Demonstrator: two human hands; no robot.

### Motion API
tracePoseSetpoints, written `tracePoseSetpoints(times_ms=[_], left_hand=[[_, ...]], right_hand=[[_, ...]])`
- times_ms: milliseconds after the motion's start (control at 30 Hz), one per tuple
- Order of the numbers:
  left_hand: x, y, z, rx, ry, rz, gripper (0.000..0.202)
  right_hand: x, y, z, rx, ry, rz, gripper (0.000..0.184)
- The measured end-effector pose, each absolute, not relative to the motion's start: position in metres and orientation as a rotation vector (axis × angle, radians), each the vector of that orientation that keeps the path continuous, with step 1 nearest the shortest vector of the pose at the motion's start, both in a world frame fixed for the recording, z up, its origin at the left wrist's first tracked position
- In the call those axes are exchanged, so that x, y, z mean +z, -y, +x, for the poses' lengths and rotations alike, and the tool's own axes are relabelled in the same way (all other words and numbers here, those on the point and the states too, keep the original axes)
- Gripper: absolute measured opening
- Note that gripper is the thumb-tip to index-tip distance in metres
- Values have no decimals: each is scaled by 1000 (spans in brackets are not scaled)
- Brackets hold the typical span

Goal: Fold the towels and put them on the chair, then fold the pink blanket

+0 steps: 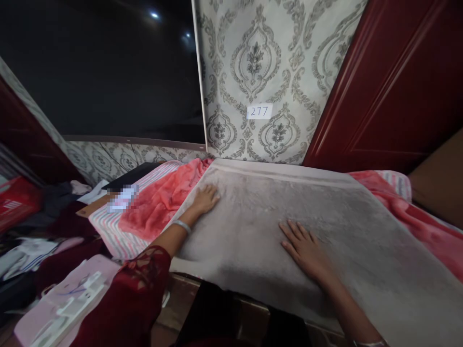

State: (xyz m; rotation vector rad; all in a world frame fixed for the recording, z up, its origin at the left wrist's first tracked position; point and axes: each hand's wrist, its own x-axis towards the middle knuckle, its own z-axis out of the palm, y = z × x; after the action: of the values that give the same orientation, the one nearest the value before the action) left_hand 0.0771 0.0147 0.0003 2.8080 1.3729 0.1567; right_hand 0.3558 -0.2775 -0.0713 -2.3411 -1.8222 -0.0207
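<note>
A grey plush blanket [246, 231] with a pale border lies spread over the surface in front of me, its near edge hanging over the front. My left hand [206, 198] rests palm down near its left edge, fingers apart and holding nothing. Closer to the middle, my right hand [304, 248] lies flat on the plush with its fingers spread. Pink fluffy fabric [162, 197] shows beneath and left of the blanket, bunched at the far corner. More pink fabric [408, 217] shows along its right side.
A large dark television screen [108, 67] stands at the back left, before patterned wallpaper [253, 62] bearing a paper label [259, 111]. A dark red door [390, 86] is at right. Left of me, a pink surface [97, 265] carries a white power strip [68, 313], near piled clothes.
</note>
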Motion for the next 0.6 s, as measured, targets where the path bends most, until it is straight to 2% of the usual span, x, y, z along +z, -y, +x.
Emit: tracePoseSetpoints(times_ms=[233, 600], left_hand=[[-8, -47, 157, 42, -1106, 2857, 66], [-10, -139, 125, 51, -1187, 2888, 62]], right_hand=[[-80, 279, 360, -45, 1807, -2291, 61], [-104, 282, 371, -119, 1799, -2188, 59]])
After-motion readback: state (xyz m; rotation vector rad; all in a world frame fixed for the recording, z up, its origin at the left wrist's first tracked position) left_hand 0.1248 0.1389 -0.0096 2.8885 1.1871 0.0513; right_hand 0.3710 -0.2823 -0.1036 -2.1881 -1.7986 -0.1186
